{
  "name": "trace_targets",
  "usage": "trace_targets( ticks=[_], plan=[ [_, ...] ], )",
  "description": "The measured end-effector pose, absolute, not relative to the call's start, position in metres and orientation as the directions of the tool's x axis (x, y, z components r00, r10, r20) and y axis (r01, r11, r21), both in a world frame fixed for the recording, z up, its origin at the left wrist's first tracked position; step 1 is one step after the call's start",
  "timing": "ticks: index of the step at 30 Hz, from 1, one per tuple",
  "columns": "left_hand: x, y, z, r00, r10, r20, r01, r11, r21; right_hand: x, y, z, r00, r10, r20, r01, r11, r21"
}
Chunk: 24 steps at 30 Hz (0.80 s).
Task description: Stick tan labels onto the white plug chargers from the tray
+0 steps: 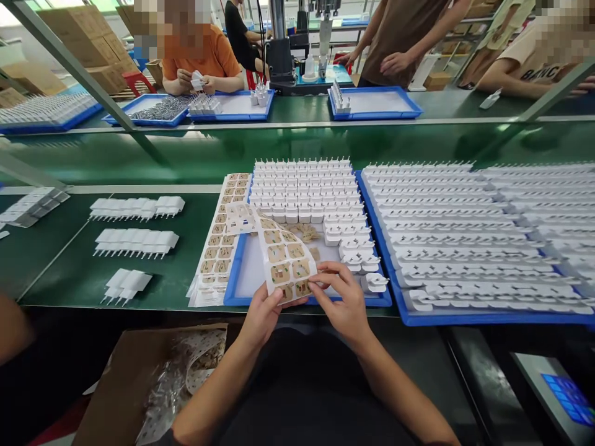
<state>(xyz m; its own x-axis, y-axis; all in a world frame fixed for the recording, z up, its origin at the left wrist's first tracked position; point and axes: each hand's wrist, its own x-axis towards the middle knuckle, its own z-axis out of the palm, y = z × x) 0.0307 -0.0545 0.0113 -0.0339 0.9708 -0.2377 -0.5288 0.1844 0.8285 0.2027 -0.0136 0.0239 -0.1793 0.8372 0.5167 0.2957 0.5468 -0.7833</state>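
Note:
My left hand (264, 316) grips the lower left edge of a sticker sheet (282, 251), a white strip with rows of tan, printed stickers. At the sheet's lower right corner, the thumb and forefinger of my right hand (341, 300) pinch a sticker at the edge. The sheet's far end curls over a blue-rimmed tray (239, 266). Rows of white plastic parts (302, 186) with prongs fill the tray's back and right side. Loose tan scraps (302, 232) lie on its floor, partly behind the sheet. A stack of similar sticker sheets (216, 248) rests just left of the tray.
On the right, a larger blue tray (402, 310) holds many rows of white parts. Short rows of white parts (137, 241) lie on the green bench at left. Below stands a cardboard box (134, 371) with plastic and used backing. Co-workers sit and stand across the bench.

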Motion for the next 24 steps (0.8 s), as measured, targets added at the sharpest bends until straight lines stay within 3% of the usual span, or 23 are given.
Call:
trace_targets(
  ticks=[2, 6, 10, 13, 15, 17, 21, 24],
  plan=[
    [0.024, -0.051, 0.013, -0.055, 0.970, -0.238, -0.457, 0.187, 0.870, 0.203, -0.011, 0.023, -0.190, 0.812, 0.551, 0.335, 0.582, -0.741],
    [0.010, -0.039, 0.018, -0.138, 0.956, -0.260, -0.122, 0.244, 0.962, 0.205, -0.006, 0.023, -0.247, 0.744, 0.621, 0.381, 0.663, -0.644],
    [0.002, -0.025, 0.017, -0.166, 0.952, -0.255, 0.049, 0.267, 0.963, 0.215, -0.009, 0.028, -0.336, 0.639, 0.692, 0.290, 0.769, -0.569],
    [-0.004, -0.018, 0.012, -0.257, 0.966, -0.041, 0.325, 0.126, 0.937, 0.223, -0.014, 0.030, -0.375, 0.688, 0.622, 0.149, 0.707, -0.691],
    [-0.011, -0.018, 0.012, -0.227, 0.962, 0.152, 0.588, 0.011, 0.808, 0.226, -0.018, 0.028, -0.385, 0.742, 0.548, 0.111, 0.627, -0.771],
    [-0.021, -0.024, 0.018, -0.158, 0.962, 0.224, 0.738, -0.036, 0.674, 0.227, -0.019, 0.022, -0.404, 0.773, 0.489, 0.102, 0.569, -0.816],
    [-0.040, -0.035, 0.048, -0.215, 0.935, 0.282, 0.793, -0.001, 0.610, 0.229, -0.020, 0.012, -0.416, 0.801, 0.431, 0.055, 0.495, -0.867],
    [-0.030, -0.019, 0.073, -0.119, 0.890, 0.440, 0.784, -0.187, 0.592, 0.231, -0.018, 0.010, -0.411, 0.801, 0.435, 0.002, 0.478, -0.878]
  ],
)
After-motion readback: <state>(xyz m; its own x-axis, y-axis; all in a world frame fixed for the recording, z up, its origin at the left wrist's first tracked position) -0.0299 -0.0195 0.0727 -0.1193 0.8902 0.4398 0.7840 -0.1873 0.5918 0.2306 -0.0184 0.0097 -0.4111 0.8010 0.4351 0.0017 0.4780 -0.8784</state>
